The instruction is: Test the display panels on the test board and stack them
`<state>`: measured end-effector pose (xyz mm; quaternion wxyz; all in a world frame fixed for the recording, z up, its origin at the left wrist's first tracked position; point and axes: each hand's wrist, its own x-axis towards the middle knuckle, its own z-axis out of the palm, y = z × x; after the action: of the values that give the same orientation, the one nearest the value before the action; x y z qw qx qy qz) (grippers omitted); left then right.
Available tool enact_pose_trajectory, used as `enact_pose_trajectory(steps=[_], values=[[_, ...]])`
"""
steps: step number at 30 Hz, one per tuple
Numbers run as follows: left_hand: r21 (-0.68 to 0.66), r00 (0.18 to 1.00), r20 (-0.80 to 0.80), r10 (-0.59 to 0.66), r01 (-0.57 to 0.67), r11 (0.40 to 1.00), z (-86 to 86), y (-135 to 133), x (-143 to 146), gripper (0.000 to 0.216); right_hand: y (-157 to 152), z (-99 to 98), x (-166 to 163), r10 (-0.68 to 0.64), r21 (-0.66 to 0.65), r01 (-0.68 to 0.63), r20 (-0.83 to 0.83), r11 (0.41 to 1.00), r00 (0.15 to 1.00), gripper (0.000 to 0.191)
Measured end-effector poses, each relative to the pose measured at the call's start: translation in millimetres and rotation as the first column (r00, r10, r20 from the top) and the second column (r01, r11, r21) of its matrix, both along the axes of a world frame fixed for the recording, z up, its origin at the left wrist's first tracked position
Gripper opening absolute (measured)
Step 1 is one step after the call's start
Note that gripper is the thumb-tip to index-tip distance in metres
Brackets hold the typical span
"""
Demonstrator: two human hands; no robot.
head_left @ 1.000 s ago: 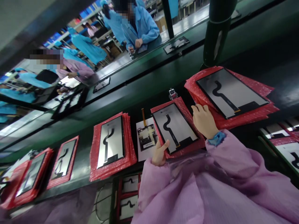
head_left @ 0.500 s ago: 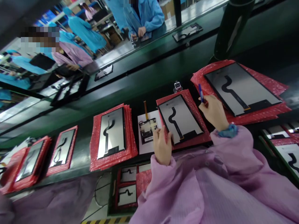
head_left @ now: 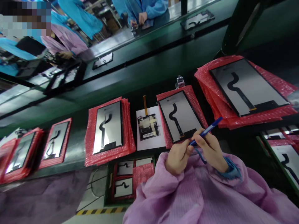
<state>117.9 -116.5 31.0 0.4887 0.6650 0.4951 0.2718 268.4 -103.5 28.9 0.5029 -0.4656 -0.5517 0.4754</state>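
A blue pen [head_left: 211,128] is in my right hand [head_left: 209,150], held between thumb and fingers and slanting up to the right. My left hand [head_left: 177,155] is closed at the pen's lower end, thumb and fingertips pinched there. Both hands are in front of my body, just below a display panel [head_left: 179,116] with a black flex cable, which lies on red bubble wrap [head_left: 196,101]. A blue band [head_left: 231,168] circles my right wrist, and a thin blue strap [head_left: 200,156] hangs under the hands.
Left of the panel, a circuit board [head_left: 148,127] rests on white paper [head_left: 140,145]. Stacks of wrapped panels flank it, one left [head_left: 108,127] and one right [head_left: 247,87]. Panel-filled crates sit below the bench [head_left: 112,81]. A metal clip-like part [head_left: 180,81] stands behind; co-workers sit across.
My right hand has come down and left with the pen, away from the right stack. My left hand has left the panel's edge and moved right to meet the pen.
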Motion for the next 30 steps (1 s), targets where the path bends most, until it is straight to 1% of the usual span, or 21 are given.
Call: enact_pose_trajectory(steps=[3, 4, 5, 6, 7, 8, 9, 10, 12, 13, 14, 15, 16, 19, 22, 27, 30], values=[[-0.125, 0.995, 0.097, -0.031, 0.043, 0.991, 11.9, -8, -10, 0.064, -8, 3.6, -1, 0.001, -0.003, -0.001, -0.052, 1.0, 0.999, 0.037], [-0.159, 0.991, 0.128, -0.031, 0.051, 0.986, 14.2, -11, -15, 0.063, -7, 4.7, 0, -0.024, -0.008, 0.024, -0.071, 1.0, 0.997, 0.038], [-0.194, 0.985, 0.168, -0.028, 0.061, 0.979, 15.1, -13, -20, 0.061, -4, 5.6, 3, -0.08, -0.009, 0.08, -0.088, 0.997, 0.993, 0.038], [-0.229, 0.976, 0.217, -0.021, 0.072, 0.971, 14.5, -14, -26, 0.06, 1, 6.3, 8, -0.166, -0.004, 0.166, -0.106, 0.986, 0.98, 0.039], [-0.258, 0.963, 0.27, -0.006, 0.078, 0.963, 12.3, -15, -33, 0.06, 8, 6.6, 14, -0.282, 0.008, 0.286, -0.13, 0.958, 0.95, 0.039], [-0.268, 0.949, 0.314, 0.027, 0.062, 0.961, 8.7, -14, -38, 0.061, 16, 6.3, 20, -0.388, 0.028, 0.397, -0.163, 0.917, 0.907, 0.039], [-0.256, 0.939, 0.336, 0.071, 0.018, 0.967, 3.9, -12, -43, 0.062, 26, 5.2, 25, -0.45, 0.045, 0.466, -0.196, 0.884, 0.872, 0.036], [-0.217, 0.938, 0.324, 0.124, -0.054, 0.975, -2.1, -9, -46, 0.062, 34, 3.0, 28, -0.464, 0.066, 0.487, -0.214, 0.871, 0.859, 0.031], [-0.053, 0.948, 0.213, 0.237, -0.231, 0.971, -16.2, 3, -46, 0.062, 48, -5.0, 28, -0.326, 0.08, 0.336, -0.115, 0.939, 0.938, 0.025], [0.044, 0.946, 0.14, 0.293, -0.301, 0.952, -23.8, 10, -44, 0.062, 53, -10.5, 24, -0.231, 0.077, 0.233, -0.034, 0.97, 0.972, 0.024], [0.125, 0.937, 0.076, 0.34, -0.348, 0.929, -31.4, 18, -41, 0.064, 56, -16.7, 18, -0.143, 0.066, 0.14, 0.049, 0.988, 0.988, 0.025], [0.18, 0.926, 0.032, 0.375, -0.374, 0.91, -38.6, 25, -37, 0.066, 58, -23.0, 12, -0.087, 0.061, 0.08, 0.121, 0.995, 0.989, 0.026], [0.211, 0.916, 0.011, 0.402, -0.395, 0.894, -45.2, 32, -33, 0.068, 59, -29.2, 6, -0.066, 0.07, 0.054, 0.178, 0.996, 0.982, 0.026], [0.219, 0.905, 0.011, 0.426, -0.417, 0.882, -58.7, 43, -28, 0.066, 59, -42.8, -4, -0.074, 0.125, 0.036, 0.315, 0.992, 0.946, 0.031], [0.226, 0.913, 0.004, 0.409, -0.399, 0.889, -62.9, 43, -29, 0.065, 58, -47.7, -4, -0.062, 0.164, -0.006, 0.408, 0.986, 0.911, 0.035], [0.255, 0.915, -0.022, 0.403, -0.384, 0.887, -63.5, 42, -32, 0.063, 58, -48.0, -3, -0.009, 0.189, -0.086, 0.452, 0.978, 0.892, 0.033], [0.274, 0.918, -0.02, 0.395, -0.375, 0.885, -64.0, 42, -32, 0.06, 59, -50.0, -5, -0.017, 0.219, -0.095, 0.461, 0.971, 0.887, 0.032]])
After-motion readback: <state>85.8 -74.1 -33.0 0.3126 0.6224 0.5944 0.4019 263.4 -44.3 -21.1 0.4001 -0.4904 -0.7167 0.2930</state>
